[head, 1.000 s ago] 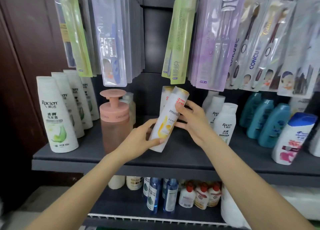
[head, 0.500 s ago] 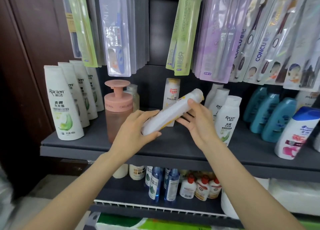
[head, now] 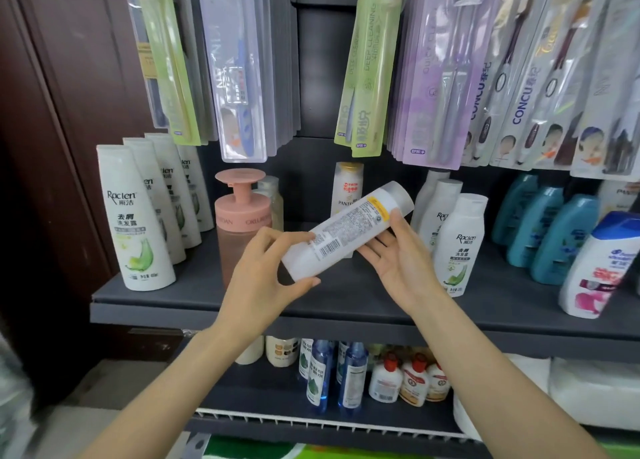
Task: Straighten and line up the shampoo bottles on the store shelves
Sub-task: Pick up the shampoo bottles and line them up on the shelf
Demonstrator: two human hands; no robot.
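A white Pantene shampoo bottle [head: 349,228] lies tilted almost flat in the air above the dark shelf [head: 346,315], its back label and barcode facing me, its cap up to the right. My left hand [head: 263,275] grips its lower end. My right hand [head: 398,254] cradles the upper part, thumb on the label. A second Pantene bottle [head: 348,187] stands upright behind. White Raclen bottles stand in a row at the left [head: 133,219] and at the right [head: 457,244].
A pink pump bottle [head: 239,216] stands just left of my hands. Teal bottles [head: 550,226] and a blue-capped white bottle [head: 599,268] fill the right end. Toothbrush packs [head: 450,71] hang low over the shelf. Small bottles [head: 349,372] stand on the shelf below.
The held bottle has tipped from nearly upright to almost flat and turned, so its back label now faces me. My right hand has slid under it.
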